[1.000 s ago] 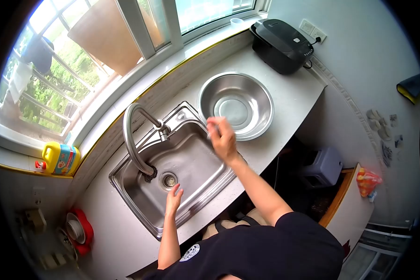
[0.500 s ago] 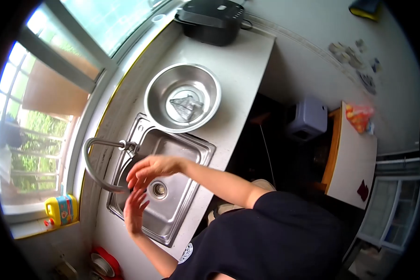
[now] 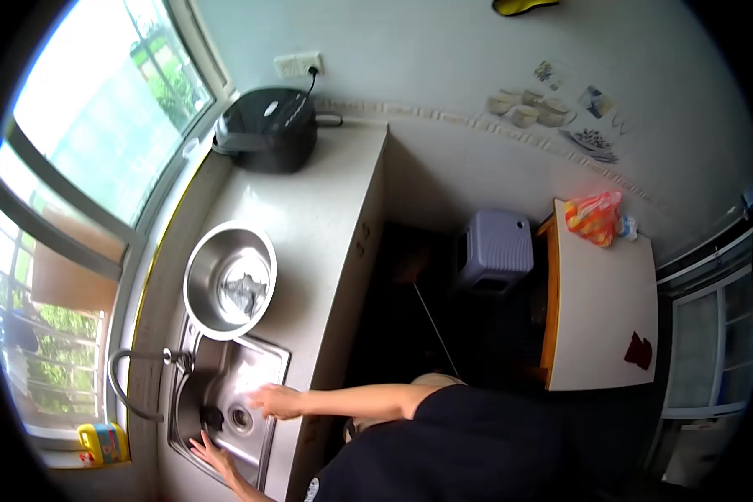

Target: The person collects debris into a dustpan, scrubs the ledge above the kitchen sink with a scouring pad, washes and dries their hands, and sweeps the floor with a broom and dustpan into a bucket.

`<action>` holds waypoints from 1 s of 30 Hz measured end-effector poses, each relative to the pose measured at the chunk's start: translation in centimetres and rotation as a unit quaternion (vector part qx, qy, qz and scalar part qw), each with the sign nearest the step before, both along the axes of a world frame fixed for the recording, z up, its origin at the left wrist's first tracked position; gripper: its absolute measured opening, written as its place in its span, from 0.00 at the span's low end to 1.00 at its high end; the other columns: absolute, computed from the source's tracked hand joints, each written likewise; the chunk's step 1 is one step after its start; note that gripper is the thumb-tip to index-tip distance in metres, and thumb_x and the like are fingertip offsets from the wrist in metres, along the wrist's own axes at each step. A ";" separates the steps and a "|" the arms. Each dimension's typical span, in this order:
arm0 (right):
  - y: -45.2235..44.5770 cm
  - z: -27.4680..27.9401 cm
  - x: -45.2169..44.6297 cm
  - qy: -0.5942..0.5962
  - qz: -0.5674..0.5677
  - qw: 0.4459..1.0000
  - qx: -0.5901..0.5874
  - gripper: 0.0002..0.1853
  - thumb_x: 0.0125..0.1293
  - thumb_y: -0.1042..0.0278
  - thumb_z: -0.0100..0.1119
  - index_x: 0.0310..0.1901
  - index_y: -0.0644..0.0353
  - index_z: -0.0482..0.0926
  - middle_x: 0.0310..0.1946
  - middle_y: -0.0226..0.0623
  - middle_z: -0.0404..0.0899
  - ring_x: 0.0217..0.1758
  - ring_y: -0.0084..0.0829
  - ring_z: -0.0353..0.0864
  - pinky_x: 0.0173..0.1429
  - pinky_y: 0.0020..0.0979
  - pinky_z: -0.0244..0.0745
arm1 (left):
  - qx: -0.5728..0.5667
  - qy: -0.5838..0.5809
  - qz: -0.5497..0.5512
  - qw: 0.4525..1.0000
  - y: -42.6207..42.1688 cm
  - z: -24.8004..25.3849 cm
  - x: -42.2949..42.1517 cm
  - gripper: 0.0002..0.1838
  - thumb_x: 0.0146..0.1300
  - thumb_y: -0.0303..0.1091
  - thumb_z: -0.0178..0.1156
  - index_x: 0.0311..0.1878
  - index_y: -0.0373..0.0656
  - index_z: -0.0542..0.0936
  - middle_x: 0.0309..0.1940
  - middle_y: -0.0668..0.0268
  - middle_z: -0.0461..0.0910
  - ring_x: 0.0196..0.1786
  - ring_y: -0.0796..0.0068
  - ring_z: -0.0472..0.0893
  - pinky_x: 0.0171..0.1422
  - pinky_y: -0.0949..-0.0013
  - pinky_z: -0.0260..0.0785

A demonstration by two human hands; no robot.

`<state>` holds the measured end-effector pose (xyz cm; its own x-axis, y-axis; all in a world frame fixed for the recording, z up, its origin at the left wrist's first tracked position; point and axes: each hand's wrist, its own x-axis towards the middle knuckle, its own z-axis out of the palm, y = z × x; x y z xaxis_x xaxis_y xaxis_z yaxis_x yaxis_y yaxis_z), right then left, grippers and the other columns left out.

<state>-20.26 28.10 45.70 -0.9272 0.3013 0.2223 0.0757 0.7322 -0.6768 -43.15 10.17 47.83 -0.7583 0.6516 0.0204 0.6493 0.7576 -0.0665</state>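
Note:
My left hand [image 3: 213, 455] is over the near corner of the steel sink [image 3: 253, 360], fingers spread and nothing in them. Above the sink's right edge is my right hand [image 3: 278, 402], its fingers blurred by motion; I see no object in it. Between the hands lies the round drain [image 3: 241, 417], with a small dark object [image 3: 212, 417] beside it that I cannot make out. A curved faucet [image 3: 119, 378] arches at the sink's window side. Beyond the sink stands a steel basin [image 3: 199, 276] holding a crumpled grey, shiny item [image 3: 244, 294].
A black rice-cooker-like appliance [image 3: 268, 134] sits at the counter's far end. A yellow bottle [image 3: 103, 443] stands on the windowsill. To the right are a purple stool [image 3: 495, 243] and a white table [image 3: 598, 309] with a red-orange plastic bag [image 3: 594, 219] and a dark red cloth [image 3: 638, 350].
My view has swung toward the far wall and right. My hands, close together over the sink before, are now apart, the right one nearer the sink's right edge.

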 end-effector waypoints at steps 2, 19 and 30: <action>3.0 0.3 6.0 0.082 -0.040 0.977 -0.191 0.13 0.55 0.62 0.53 0.40 0.57 0.78 0.37 0.40 0.79 0.43 0.41 0.77 0.51 0.37 0.70 | 0.362 -0.294 -0.011 0.885 2.3 -4.4 0.0 0.25 0.57 0.25 0.52 0.60 0.34 0.65 0.60 0.51 0.66 0.62 0.58 0.65 0.66 0.63 0.54; 42.7 31.9 54.6 0.272 -0.654 0.682 0.182 0.13 0.58 0.61 0.57 0.38 0.62 0.78 0.28 0.40 0.81 0.35 0.36 0.81 0.40 0.34 0.73 | 0.355 -0.595 -0.209 0.690 32.9 12.0 31.0 0.16 0.62 0.33 0.54 0.52 0.37 0.74 0.47 0.62 0.77 0.52 0.73 0.75 0.50 0.71 0.69; 49.7 47.3 59.4 0.328 -0.638 0.606 0.344 0.14 0.53 0.62 0.60 0.24 0.66 0.74 0.18 0.39 0.74 0.20 0.32 0.70 0.27 0.33 0.65 | 0.339 -0.570 -0.597 0.451 63.4 27.7 46.3 0.11 0.62 0.25 0.52 0.46 0.35 0.77 0.43 0.64 0.79 0.46 0.80 0.75 0.51 0.76 0.66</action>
